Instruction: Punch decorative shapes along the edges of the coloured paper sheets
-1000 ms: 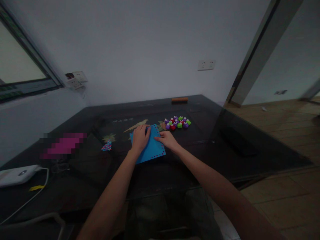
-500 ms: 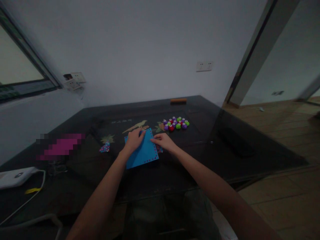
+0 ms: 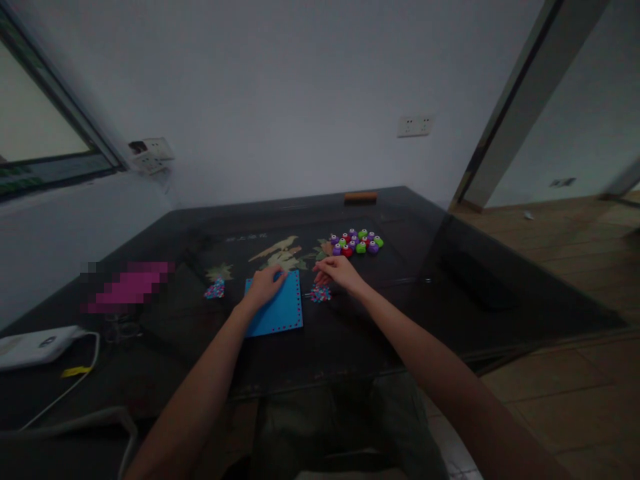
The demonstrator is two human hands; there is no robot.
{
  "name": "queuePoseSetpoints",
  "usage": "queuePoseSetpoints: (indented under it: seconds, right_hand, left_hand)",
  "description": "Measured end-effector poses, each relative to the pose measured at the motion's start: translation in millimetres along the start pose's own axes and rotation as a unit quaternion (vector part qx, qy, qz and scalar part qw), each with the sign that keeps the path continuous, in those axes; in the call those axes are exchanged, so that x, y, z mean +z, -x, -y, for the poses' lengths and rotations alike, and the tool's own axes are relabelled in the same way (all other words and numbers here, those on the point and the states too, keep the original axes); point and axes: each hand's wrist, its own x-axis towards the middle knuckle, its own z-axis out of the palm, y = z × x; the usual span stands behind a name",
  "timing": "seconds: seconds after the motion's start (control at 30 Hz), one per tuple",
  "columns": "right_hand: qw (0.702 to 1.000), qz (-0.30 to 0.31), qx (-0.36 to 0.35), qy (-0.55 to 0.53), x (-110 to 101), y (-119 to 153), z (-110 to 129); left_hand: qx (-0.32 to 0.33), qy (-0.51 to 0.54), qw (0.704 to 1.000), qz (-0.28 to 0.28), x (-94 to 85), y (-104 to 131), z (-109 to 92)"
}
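A blue card (image 3: 283, 308) with a row of small dark pink dots along its right and bottom edges lies on the dark table. My left hand (image 3: 266, 285) rests over its upper left part, fingers curled and holding it at the top. Just right of the card, my right hand (image 3: 336, 270) hovers over a small pile of pink, blue and white bits (image 3: 321, 293). Its fingertips are pinched together; anything between them is too small to make out. A second pile of similar bits (image 3: 215, 289) lies left of the card.
Several purple, green and red eyeball-like pieces (image 3: 357, 243) stand behind my right hand. An orange-brown bar (image 3: 361, 197) lies at the table's back edge. On the left are a pixelated pink thing (image 3: 133, 287) and a white power strip (image 3: 37, 347) with its cord.
My right hand has left the card's right edge and come above the bits beside it. The card has turned slightly and shifted left under my left hand, uncovering the right pile.
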Motion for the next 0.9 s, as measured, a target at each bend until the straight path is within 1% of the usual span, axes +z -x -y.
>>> queuePoseSetpoints:
  seconds: [0.23, 0.47, 0.9]
  right_hand:
    - [1.000, 0.008, -0.011, 0.008, 2.3, 1.9, 2.0]
    - [1.000, 0.014, -0.014, 0.011, 4.0, 2.4, 0.9]
    - [1.000, 0.014, -0.016, 0.022, 3.3, 1.8, -1.1]
  left_hand:
    - [0.017, -0.024, 1.000, 0.008, -0.6, 1.9, -4.9]
    - [0.036, -0.030, 0.999, 0.025, 0.4, 3.7, -2.6]
    - [0.018, -0.043, 0.999, 0.024, -1.2, 6.6, -5.6]
